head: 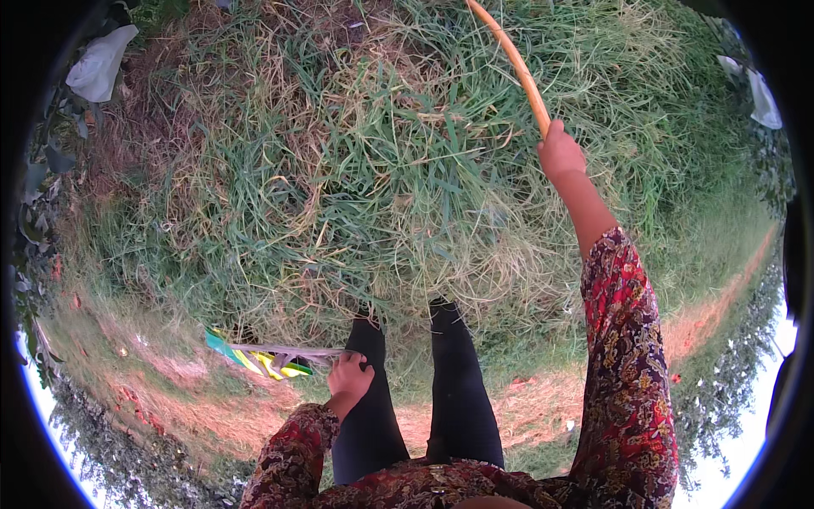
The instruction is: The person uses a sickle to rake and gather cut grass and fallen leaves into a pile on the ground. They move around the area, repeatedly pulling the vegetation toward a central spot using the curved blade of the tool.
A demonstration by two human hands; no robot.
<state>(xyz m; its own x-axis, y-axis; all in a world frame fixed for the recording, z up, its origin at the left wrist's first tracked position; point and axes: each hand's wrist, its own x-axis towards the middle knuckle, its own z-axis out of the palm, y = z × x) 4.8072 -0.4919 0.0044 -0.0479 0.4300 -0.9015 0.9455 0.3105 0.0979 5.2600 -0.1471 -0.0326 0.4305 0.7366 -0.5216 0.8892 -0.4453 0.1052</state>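
Observation:
My right hand (562,153), stretched out over the grass, grips one end of a smooth wooden stick or tool handle (523,71). Its far end runs out of the top of the view, so I cannot tell what is on it. Beside my left leg, my left hand (350,376) is closed around greyish straps (292,350). From these hangs a green and yellow bag or cloth (257,361), its contents hidden. Loose, partly dried cut grass (356,191) lies thick on the ground before me.
My black-trousered legs (467,388) stand in the grass. Leafy branches with white covers (102,67) edge the left side, and similar white covers (763,102) hang at the right. Behind me are brown dry strips (540,407) and rows of trees (152,474).

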